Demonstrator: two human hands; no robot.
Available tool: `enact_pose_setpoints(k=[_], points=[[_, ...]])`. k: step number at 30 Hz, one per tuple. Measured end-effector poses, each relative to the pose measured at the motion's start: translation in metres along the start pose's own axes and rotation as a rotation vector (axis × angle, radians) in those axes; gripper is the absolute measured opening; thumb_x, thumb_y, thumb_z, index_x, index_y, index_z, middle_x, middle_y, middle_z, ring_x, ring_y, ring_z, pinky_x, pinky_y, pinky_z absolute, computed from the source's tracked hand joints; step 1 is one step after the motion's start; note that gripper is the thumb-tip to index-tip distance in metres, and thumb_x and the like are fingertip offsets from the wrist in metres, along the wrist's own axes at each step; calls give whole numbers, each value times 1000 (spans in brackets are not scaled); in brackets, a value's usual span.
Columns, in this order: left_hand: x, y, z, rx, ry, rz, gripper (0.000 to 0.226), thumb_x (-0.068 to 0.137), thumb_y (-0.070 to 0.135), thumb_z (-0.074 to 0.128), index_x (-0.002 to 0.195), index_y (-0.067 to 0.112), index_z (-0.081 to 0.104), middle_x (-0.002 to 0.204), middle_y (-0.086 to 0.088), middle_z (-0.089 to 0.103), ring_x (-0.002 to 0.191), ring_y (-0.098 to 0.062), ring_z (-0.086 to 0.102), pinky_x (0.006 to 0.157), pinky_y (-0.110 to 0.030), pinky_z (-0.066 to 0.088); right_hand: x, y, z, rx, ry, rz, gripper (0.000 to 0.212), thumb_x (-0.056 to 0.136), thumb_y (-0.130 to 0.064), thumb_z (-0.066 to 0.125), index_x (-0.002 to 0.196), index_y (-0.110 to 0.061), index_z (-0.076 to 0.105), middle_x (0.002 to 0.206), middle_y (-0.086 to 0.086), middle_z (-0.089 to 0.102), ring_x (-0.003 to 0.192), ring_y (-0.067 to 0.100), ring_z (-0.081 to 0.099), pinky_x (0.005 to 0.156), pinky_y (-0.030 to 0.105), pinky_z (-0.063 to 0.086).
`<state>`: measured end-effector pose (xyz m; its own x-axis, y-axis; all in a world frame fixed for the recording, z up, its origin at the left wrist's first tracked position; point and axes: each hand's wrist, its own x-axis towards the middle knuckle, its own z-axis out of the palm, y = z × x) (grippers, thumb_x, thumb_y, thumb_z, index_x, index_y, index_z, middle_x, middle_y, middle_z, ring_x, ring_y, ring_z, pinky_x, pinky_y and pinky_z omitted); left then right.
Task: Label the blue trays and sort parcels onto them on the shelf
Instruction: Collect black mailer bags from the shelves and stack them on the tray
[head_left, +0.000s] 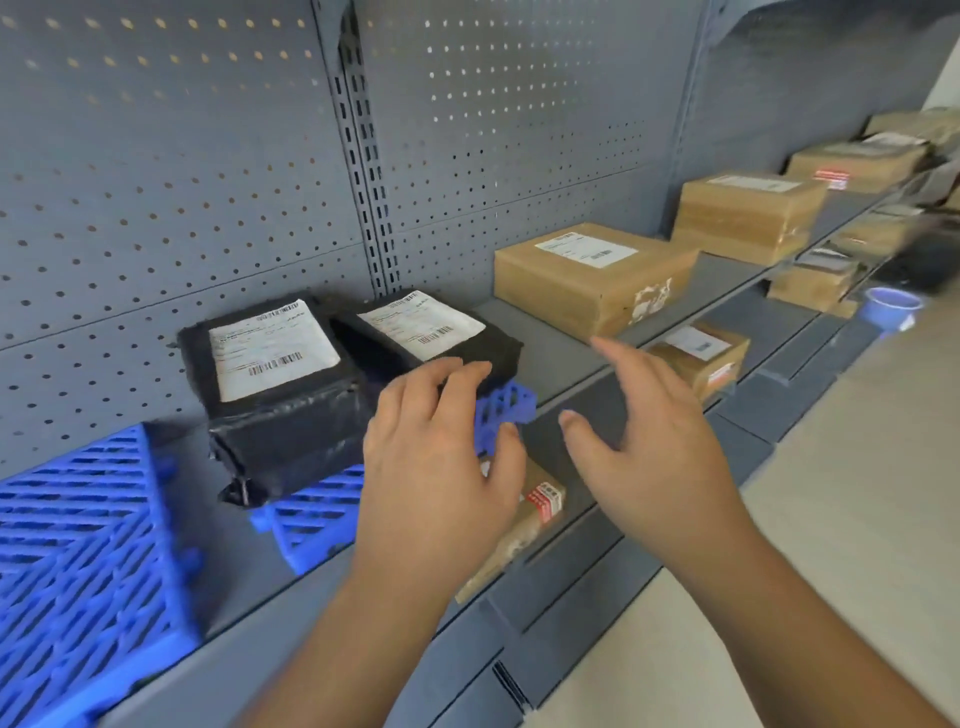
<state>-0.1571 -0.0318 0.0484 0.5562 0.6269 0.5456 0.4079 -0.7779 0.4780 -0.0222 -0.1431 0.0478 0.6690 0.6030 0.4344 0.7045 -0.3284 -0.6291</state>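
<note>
Two black wrapped parcels with white labels lie on a blue slatted tray (311, 519) on the grey shelf: one on the left (275, 384), one on the right (426, 332). My left hand (441, 467) hovers over the tray's front right corner, fingers relaxed, tips at the right black parcel's edge. My right hand (644, 441) is open in the air just right of it, holding nothing. A second blue tray (83, 551) lies bare at the far left.
Brown cardboard boxes (592, 280) (748, 213) line the same shelf (561, 364) to the right. More brown parcels (701, 358) sit on the lower shelf, one (524, 525) below my left hand. A blue cup (891, 306) shows farther right. Pegboard (208, 182) backs the shelf.
</note>
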Motion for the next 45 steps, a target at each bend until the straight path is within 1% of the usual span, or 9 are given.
enact_pose_setpoints(k=[3, 8, 12, 16, 23, 28, 33, 38, 45], points=[[1, 34, 28, 1, -47, 47, 48, 88, 35, 57, 132, 18, 62, 132, 1, 59, 123, -25, 49, 104, -43, 41, -4, 30, -31, -52, 54, 30, 62, 90, -36, 65, 146, -33, 40, 146, -10, 47, 134, 17, 39, 104, 39, 38], [5, 107, 84, -8, -144, 86, 50, 88, 41, 53, 135, 24, 59, 133, 5, 58, 122, -22, 50, 102, -43, 43, -10, 95, -96, -200, 91, 108, 61, 90, -38, 63, 146, -29, 41, 144, -7, 49, 131, 21, 41, 103, 46, 44], [6, 170, 133, 6, -213, 167, 51, 90, 44, 51, 138, 28, 53, 135, 7, 56, 123, -20, 49, 100, -43, 44, -19, 151, -149, -252, 151, 188, 56, 89, -39, 63, 141, -28, 44, 140, -7, 52, 126, 23, 44, 98, 46, 45], [2, 230, 176, 15, -279, 227, 46, 92, 46, 50, 136, 32, 49, 134, 9, 54, 121, -21, 50, 93, -41, 42, -29, 200, -198, -305, 184, 271, 57, 93, -42, 59, 145, -29, 42, 145, -7, 49, 132, 22, 41, 106, 48, 43], [0, 315, 237, -29, -369, 345, 49, 93, 45, 52, 141, 35, 47, 137, 11, 53, 124, -18, 46, 95, -39, 41, -43, 263, -266, -345, 239, 399, 60, 91, -46, 52, 148, -29, 42, 149, -7, 47, 134, 22, 39, 109, 46, 39], [11, 358, 284, -92, -426, 422, 48, 93, 42, 53, 140, 30, 49, 137, 10, 54, 129, -18, 45, 100, -41, 41, -43, 305, -296, -392, 301, 487, 58, 92, -45, 55, 147, -30, 42, 147, -7, 48, 132, 22, 41, 108, 47, 40], [32, 388, 339, -177, -486, 493, 45, 93, 41, 55, 136, 29, 53, 133, 8, 57, 122, -19, 52, 96, -41, 46, -25, 350, -312, -442, 337, 579, 58, 92, -45, 56, 147, -31, 41, 148, -8, 47, 133, 21, 40, 108, 48, 40], [77, 413, 409, -179, -535, 549, 48, 95, 44, 53, 140, 31, 48, 139, 9, 54, 125, -19, 50, 99, -39, 43, 24, 398, -322, -488, 394, 635, 57, 93, -48, 54, 146, -30, 43, 147, -6, 49, 131, 22, 41, 107, 47, 41], [162, 445, 496, -210, -597, 606, 48, 96, 43, 52, 142, 30, 47, 143, 8, 52, 128, -20, 48, 99, -42, 44, 113, 460, -330, -519, 477, 691, 57, 92, -54, 47, 143, -27, 48, 144, -3, 53, 131, 25, 45, 106, 50, 41]])
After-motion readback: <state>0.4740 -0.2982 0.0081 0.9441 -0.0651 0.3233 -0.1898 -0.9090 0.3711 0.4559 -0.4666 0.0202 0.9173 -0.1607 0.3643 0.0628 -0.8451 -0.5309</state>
